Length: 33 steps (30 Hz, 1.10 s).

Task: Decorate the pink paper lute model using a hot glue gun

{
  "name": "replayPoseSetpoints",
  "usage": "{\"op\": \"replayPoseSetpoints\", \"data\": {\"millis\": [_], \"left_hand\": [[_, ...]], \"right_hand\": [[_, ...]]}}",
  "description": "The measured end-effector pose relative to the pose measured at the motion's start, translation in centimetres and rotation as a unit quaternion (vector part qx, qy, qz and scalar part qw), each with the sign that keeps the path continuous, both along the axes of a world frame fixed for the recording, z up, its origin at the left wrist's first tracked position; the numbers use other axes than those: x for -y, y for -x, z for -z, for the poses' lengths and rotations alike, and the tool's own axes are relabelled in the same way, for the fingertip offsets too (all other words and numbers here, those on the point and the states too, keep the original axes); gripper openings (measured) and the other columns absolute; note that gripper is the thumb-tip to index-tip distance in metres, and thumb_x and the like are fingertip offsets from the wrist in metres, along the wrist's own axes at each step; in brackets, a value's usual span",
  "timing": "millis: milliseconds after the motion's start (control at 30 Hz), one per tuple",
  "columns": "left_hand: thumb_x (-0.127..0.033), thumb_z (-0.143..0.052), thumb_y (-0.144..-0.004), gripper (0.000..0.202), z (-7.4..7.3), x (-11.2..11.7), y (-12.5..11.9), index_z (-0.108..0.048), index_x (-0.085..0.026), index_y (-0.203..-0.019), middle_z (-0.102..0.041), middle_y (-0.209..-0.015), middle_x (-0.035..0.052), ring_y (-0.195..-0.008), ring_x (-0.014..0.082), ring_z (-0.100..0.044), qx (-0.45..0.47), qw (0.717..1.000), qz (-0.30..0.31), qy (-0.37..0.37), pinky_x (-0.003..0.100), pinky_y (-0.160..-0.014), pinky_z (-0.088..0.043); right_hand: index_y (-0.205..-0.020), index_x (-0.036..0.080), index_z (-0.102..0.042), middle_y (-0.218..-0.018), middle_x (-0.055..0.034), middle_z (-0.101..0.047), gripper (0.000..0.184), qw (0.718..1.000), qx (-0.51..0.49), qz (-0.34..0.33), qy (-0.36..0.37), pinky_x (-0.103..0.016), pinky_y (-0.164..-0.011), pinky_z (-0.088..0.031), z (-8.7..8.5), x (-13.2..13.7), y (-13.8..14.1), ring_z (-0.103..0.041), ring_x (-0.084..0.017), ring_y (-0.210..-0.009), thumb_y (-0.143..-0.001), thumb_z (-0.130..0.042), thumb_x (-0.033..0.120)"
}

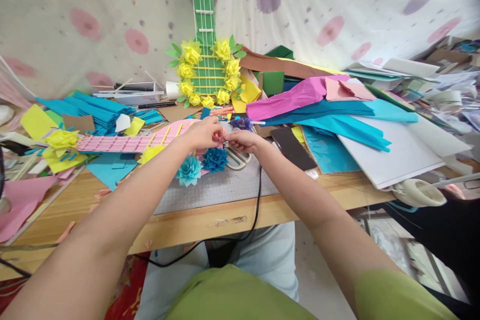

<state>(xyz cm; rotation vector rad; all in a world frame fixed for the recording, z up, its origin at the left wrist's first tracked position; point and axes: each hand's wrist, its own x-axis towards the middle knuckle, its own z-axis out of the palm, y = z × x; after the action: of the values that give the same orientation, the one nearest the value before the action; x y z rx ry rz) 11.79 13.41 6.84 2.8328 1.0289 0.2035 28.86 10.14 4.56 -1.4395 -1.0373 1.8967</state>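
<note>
My left hand [204, 133] and my right hand [243, 140] meet above the grey cutting mat [225, 185], fingers pinched together on a small piece I cannot make out. Just under them lie a light blue paper flower [189, 170] and a dark blue paper flower [215, 159]. A pink paper guitar [123, 143] lies flat to the left, its body under my left hand. Scissors [237, 159] rest beneath my right hand. A blue glue gun [242, 122] lies just behind my hands.
A green paper guitar [204, 20] ringed with yellow paper flowers [191, 53] leans on the flowered cloth behind. Teal and magenta paper sheets [326, 110], a black phone [293, 147] and a white board [393, 155] lie right. A black cable [258, 200] hangs over the table edge.
</note>
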Motion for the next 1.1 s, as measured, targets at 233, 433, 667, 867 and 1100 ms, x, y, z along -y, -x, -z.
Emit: {"op": "replayPoseSetpoints", "data": {"millis": [233,433,667,867,1100], "left_hand": [[-0.027,-0.06,-0.072,0.011,0.7,-0.1,-0.2,-0.062,-0.021,-0.081,-0.058,-0.094,0.0055,-0.099,0.0207,-0.053,0.01,1.0,-0.007,-0.014,0.029,-0.072,-0.041],[-0.021,-0.057,-0.073,0.007,1.0,-0.2,-0.2,-0.062,-0.021,-0.078,-0.059,-0.095,0.0061,-0.1,0.0211,-0.054,0.023,0.999,-0.011,-0.024,0.03,-0.072,-0.042],[-0.016,-0.053,-0.073,0.011,0.8,-0.1,-0.3,-0.061,-0.02,-0.08,-0.059,-0.096,0.0066,-0.101,0.0218,-0.054,0.025,0.999,-0.017,-0.032,0.03,-0.072,-0.042],[-0.017,-0.054,-0.072,0.013,0.4,0.2,-0.4,-0.06,-0.02,-0.082,-0.059,-0.098,0.0066,-0.1,0.0217,-0.054,0.008,0.999,-0.032,-0.022,0.03,-0.072,-0.043],[-0.016,-0.052,-0.07,0.012,0.6,0.1,-0.4,-0.058,-0.02,-0.081,-0.058,-0.097,0.0069,-0.1,0.0223,-0.054,0.006,0.999,-0.024,-0.033,0.031,-0.076,-0.043]], "right_hand": [[-0.07,0.014,-0.056,-0.042,0.0097,-0.032,0.01,1.0,-0.005,-0.001,-0.018,-0.012,-0.035,-0.012,0.0,0.3,0.0,-0.024,-0.001,-0.036,-0.08,-0.057,0.014],[-0.075,0.014,-0.067,-0.056,0.0039,-0.054,0.009,0.954,0.156,0.001,-0.258,-0.017,-0.05,-0.032,1.5,0.8,-0.3,-0.043,-0.006,-0.051,-0.076,-0.059,0.016],[-0.099,0.02,-0.072,-0.085,-0.004,-0.071,0.026,0.814,0.391,-0.075,-0.423,-0.024,-0.067,-0.039,2.0,1.7,-0.8,-0.058,-0.014,-0.074,-0.083,-0.052,0.024],[-0.109,0.024,-0.069,-0.106,-0.0061,-0.069,0.031,0.755,0.461,-0.098,-0.455,-0.027,-0.078,-0.042,2.0,1.9,-0.6,-0.06,-0.02,-0.096,-0.087,-0.048,0.026],[-0.105,0.023,-0.07,-0.1,-0.0044,-0.071,0.029,0.744,0.474,-0.087,-0.463,-0.026,-0.075,-0.04,1.9,2.5,-1.0,-0.061,-0.018,-0.09,-0.087,-0.049,0.029]]}}
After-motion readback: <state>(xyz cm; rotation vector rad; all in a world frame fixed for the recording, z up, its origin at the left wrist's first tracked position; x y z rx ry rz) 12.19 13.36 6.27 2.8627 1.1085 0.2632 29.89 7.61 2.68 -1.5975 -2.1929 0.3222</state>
